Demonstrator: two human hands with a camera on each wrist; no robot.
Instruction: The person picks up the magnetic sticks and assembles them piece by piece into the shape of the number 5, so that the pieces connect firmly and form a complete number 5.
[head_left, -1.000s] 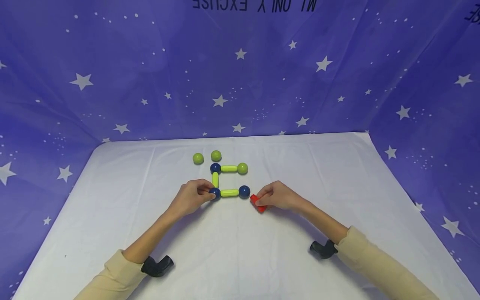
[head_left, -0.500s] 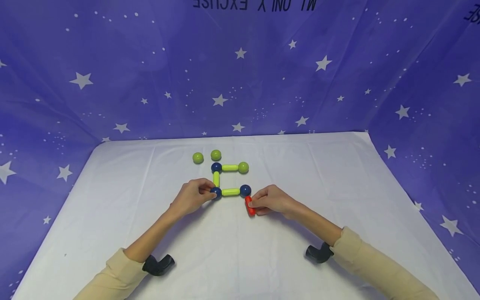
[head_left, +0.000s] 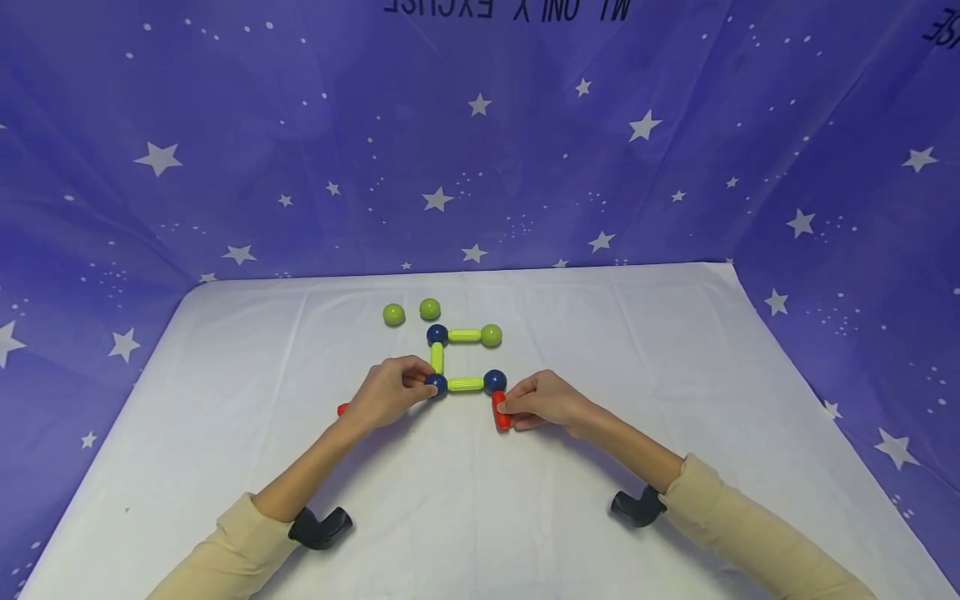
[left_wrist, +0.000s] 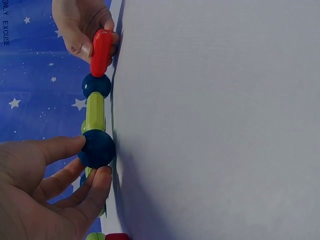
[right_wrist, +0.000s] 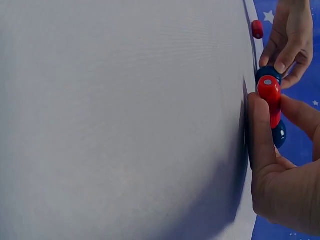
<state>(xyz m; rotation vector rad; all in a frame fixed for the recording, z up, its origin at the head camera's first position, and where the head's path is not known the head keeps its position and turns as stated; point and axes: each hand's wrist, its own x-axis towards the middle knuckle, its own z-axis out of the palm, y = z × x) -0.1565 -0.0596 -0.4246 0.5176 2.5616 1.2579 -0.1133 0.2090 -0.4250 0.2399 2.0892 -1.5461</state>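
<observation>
My left hand (head_left: 393, 392) pinches a dark blue ball (left_wrist: 97, 149) at the near left corner of a frame of magnetic rods and balls. From that ball a yellow-green rod (head_left: 466, 384) runs right to another blue ball (head_left: 495, 382). A second yellow-green rod (head_left: 437, 357) leads back to a far blue ball (head_left: 437, 335), and a third rod (head_left: 464, 336) ends in a green ball (head_left: 491, 336). Between thumb and fingers, my right hand (head_left: 551, 402) holds a red magnetic rod (head_left: 501, 412), its far end at the right blue ball. A pale metal tip (right_wrist: 268, 82) shows on its near end.
Two loose green balls lie behind the frame, one (head_left: 393, 314) left of the other (head_left: 430, 308). Another red piece (head_left: 342, 409) peeks out beside my left wrist. White cloth (head_left: 600, 333) covers the table, with a starry purple backdrop (head_left: 480, 167) behind.
My right hand has brought the red rod left and turned it, so its end meets the right blue ball. The frame has shifted slightly right, and a red piece now shows by the left wrist.
</observation>
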